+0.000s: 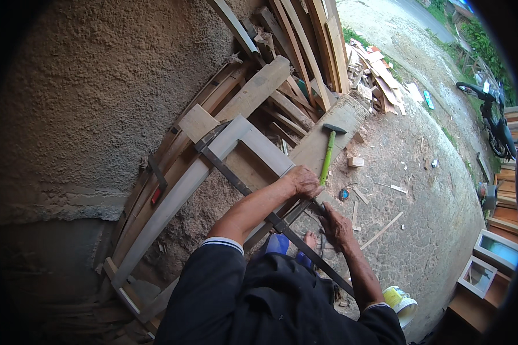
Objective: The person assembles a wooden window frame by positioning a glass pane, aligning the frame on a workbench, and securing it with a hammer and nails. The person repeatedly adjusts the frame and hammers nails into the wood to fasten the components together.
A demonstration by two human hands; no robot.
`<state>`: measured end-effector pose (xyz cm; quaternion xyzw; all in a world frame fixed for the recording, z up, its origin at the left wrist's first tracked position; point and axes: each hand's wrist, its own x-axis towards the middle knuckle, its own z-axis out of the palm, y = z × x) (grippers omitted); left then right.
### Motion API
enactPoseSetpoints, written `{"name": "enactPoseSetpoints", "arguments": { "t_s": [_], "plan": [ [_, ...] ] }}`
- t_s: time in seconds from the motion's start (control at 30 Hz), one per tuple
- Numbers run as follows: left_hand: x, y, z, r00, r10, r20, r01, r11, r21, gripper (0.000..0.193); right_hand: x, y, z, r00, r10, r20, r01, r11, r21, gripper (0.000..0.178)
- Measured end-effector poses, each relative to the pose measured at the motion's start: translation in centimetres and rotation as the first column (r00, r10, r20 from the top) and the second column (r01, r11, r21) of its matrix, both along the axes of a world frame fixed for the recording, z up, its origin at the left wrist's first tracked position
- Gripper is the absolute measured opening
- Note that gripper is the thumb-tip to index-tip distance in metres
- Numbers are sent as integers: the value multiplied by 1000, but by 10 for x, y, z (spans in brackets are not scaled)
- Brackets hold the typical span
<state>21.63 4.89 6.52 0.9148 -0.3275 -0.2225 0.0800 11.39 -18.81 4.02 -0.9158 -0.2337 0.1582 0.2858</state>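
Note:
A pale wooden frame (227,141) lies at a slant before me, its long side running down to the lower left. Across it stretches a dark metal bar clamp (230,175), its bar passing under my left forearm. My left hand (303,182) is closed over the frame's near right corner, fingers curled down. Just right of it, my right hand (338,227) is closed beside the clamp's jaw; what its fingers hold is hidden. A hammer (328,154) with a bright green handle and dark head rests on a wide board (331,129) just beyond my left hand.
Long planks (316,46) lean at the back, near a heap of wood scraps (380,77). A rough wall (98,103) closes the left side. Offcuts and a wooden block (355,162) litter the concrete floor. A white-and-yellow bucket (406,307) stands by my right elbow; a motorcycle (495,121) is parked far right.

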Motion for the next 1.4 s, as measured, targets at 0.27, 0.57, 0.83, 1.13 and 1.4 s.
{"name": "enactPoseSetpoints", "arguments": {
  "t_s": [0.27, 0.57, 0.83, 1.13, 1.4],
  "plan": [
    [19, 69, -1, 754, 445, 483, -168, 842, -513, 27, 2, 2, -1, 998, -24, -56, 25, 1000, 8, 54],
    [55, 243, 6, 457, 870, 186, -879, 474, -58, 60, -1, 11, 8, 999, -39, 37, 46, 979, -199, 48],
    [56, 242, 8, 460, 867, 193, -879, 475, -39, 60, 32, 8, 3, 900, 55, -432, -5, 993, 115, 38],
    [56, 241, 3, 442, 874, 200, -885, 461, -59, 63, 18, 22, 23, 982, -16, -190, 10, 999, -32, 40],
    [46, 197, 0, 454, 665, 593, -592, 722, -357, 43, 24, 27, 26, 965, -26, -261, 9, 998, -67, 35]
  ]
}}
